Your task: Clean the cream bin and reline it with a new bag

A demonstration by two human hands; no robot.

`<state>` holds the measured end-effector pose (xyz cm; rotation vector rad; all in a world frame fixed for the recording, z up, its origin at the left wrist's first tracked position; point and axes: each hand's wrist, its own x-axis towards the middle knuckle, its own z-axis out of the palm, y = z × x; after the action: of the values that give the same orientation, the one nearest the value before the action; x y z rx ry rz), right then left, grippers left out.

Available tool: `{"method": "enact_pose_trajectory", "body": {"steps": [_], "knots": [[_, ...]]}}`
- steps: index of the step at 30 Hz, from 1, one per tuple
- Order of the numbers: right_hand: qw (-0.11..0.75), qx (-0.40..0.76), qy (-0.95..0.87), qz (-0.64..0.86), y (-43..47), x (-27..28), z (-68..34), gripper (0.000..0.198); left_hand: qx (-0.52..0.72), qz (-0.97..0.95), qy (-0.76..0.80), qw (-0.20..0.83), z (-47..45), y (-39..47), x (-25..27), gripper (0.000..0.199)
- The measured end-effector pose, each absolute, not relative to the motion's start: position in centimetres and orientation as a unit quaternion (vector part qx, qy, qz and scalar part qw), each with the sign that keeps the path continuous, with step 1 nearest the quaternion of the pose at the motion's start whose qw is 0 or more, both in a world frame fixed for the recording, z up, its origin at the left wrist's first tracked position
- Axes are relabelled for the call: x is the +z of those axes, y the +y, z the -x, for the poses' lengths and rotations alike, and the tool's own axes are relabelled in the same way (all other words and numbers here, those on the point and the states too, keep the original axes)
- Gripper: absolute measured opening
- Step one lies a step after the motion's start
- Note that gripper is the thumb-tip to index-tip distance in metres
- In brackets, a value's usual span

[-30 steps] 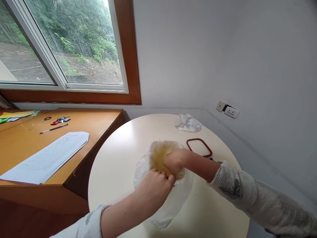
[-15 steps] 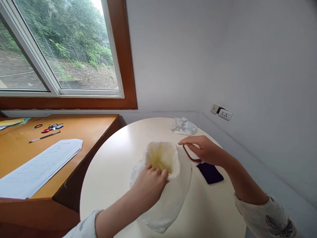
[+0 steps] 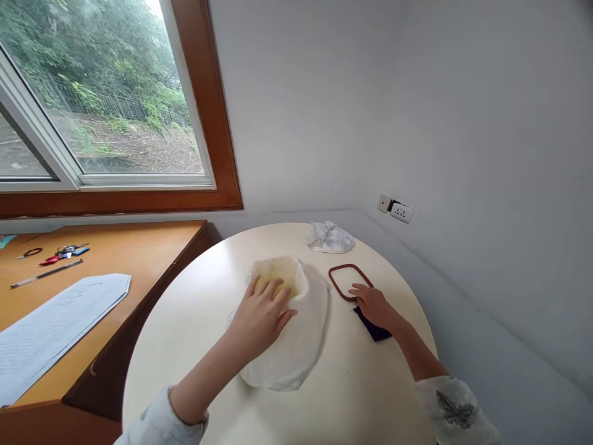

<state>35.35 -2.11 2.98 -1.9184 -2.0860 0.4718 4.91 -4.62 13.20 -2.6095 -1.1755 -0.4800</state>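
Note:
A soft white cloth bag (image 3: 290, 352) lies on the round table, its rolled opening facing up and a yellowish inside showing. My left hand (image 3: 262, 315) rests over the near side of that opening, fingers spread and not closed on the cloth. To the right, my right hand (image 3: 374, 307) is low over the table with its fingers loosely stretched out. Its fingertips reach over the lower right corner of a brown rounded-rectangular frame (image 3: 351, 266). Partly under this hand is a dark purple piece of cloth (image 3: 374, 332). Whether the fingertips touch the frame is unclear.
A crumpled white plastic bag (image 3: 330, 237) is at the far edge of the round table (image 3: 194, 315). Left of it stands a wooden desk (image 3: 152, 247) with paper sheets (image 3: 69, 321), a pen (image 3: 46, 274) and keys (image 3: 67, 251). A wall socket (image 3: 401, 212) is on the right wall.
My left hand has loosened its closed fingers from the bag's rim and spread them. My right hand has come down from above the frame toward the dark cloth. The view has turned slightly right.

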Motion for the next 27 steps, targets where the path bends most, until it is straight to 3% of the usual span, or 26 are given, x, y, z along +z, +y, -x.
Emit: {"method": "enact_pose_trajectory", "body": {"steps": [6, 15, 20, 23, 27], "knots": [[0.133, 0.152, -0.725, 0.659, -1.9, 1.4, -35.2, 0.034, -0.214, 0.873, -0.434, 0.064, -1.6, -5.2, 13.0, 0.028], [0.211, 0.118, -0.716, 0.655, -1.3, 0.8, -34.7, 0.016, -0.189, 0.906, -0.368, 0.088, -0.8, -7.0, 9.9, 0.048], [0.288, 0.125, -0.7, 0.642, -1.9, 3.1, -33.5, 0.022, -0.211, 0.907, -0.357, 0.07, -0.7, -7.0, 9.1, 0.051], [0.396, 0.104, -0.696, 0.59, -3.0, 5.7, -31.8, 0.019, -0.273, 0.895, -0.35, 0.047, -0.4, -7.1, 9.1, 0.048], [0.45, 0.026, -0.75, 0.484, -5.0, 9.6, -28.5, 0.012, -0.447, 0.812, -0.373, -0.036, -0.2, -7.3, 9.6, 0.033]]}}
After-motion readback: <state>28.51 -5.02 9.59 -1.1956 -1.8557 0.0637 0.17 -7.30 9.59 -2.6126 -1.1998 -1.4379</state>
